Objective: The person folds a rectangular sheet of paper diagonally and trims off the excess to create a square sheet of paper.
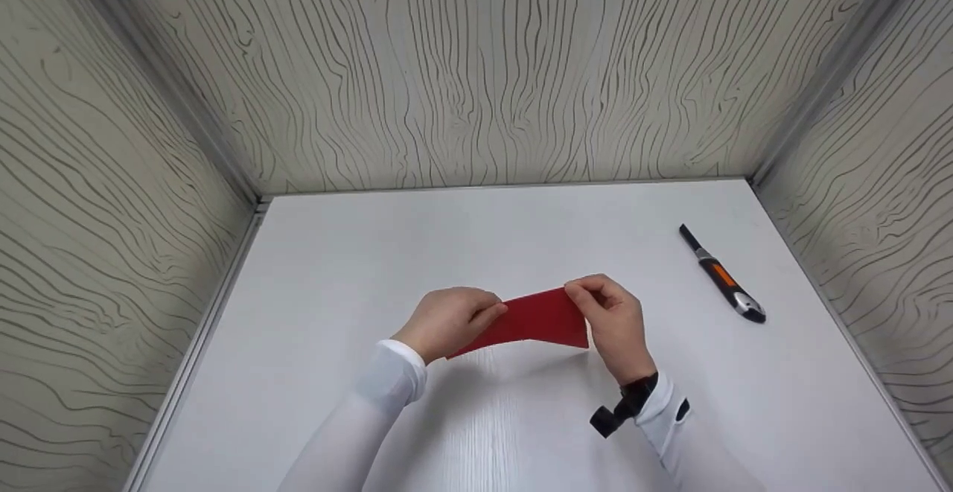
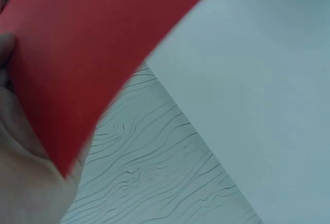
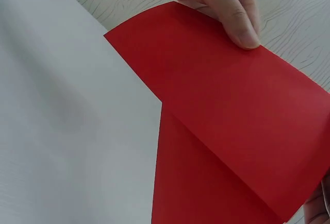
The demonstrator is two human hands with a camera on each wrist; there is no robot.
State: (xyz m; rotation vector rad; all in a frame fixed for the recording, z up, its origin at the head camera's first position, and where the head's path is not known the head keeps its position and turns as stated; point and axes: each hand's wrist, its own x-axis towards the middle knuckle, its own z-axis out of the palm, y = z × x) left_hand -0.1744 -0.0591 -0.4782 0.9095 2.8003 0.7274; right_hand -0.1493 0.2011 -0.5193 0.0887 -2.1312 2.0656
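Observation:
A sheet of red paper is held up off the white table between both hands. In the right wrist view the red paper shows an upper layer, with a second flap angling down beneath it. My left hand pinches the top edge at the left, thumb on the near face; the left wrist view shows the paper hanging past that hand. At the top right corner, my right hand pinches the paper between thumb and fingers. Some fingers of each hand are hidden behind the sheet.
A utility knife with a black and orange handle lies on the white table, to the right of my right hand. Wood-grain panels stand behind the table and at both sides. A black strap device sits on my right wrist.

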